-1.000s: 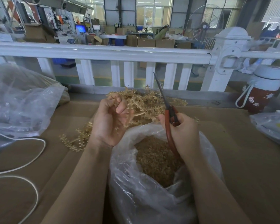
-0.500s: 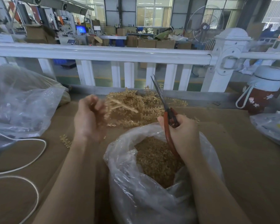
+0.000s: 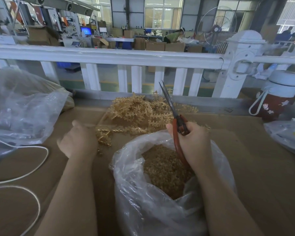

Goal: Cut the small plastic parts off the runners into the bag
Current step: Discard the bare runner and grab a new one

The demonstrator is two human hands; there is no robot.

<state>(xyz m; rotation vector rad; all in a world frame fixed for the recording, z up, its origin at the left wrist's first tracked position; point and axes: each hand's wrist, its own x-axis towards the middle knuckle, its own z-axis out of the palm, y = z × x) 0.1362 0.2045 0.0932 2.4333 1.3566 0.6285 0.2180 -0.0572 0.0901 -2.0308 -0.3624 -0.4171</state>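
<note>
Runners (image 3: 136, 111), gold-coloured, heaped on brown surface (image 3: 245, 150) just beyond clear bag (image 3: 143, 201). Bag open-mouthed, holding loose cut parts (image 3: 163, 167). Left hand (image 3: 78, 140) blurred, back to camera, at small runner clump (image 3: 103, 135) left of bag; grip on it cannot be told. Right hand (image 3: 192, 142) above bag mouth, grip clenched round red handles of scissors (image 3: 174, 116), blades together, pointing up and away. Second clear bag (image 3: 20, 108) far left, white cord (image 3: 41, 160) beside it. Red bottle (image 3: 276, 99) at right, white railing (image 3: 109, 57) behind.

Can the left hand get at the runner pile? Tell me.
Probably yes. The left hand sits just left of the runner pile on the same cardboard, already against loose runners, with nothing between them; the bag and scissors lie off to the right.
</note>
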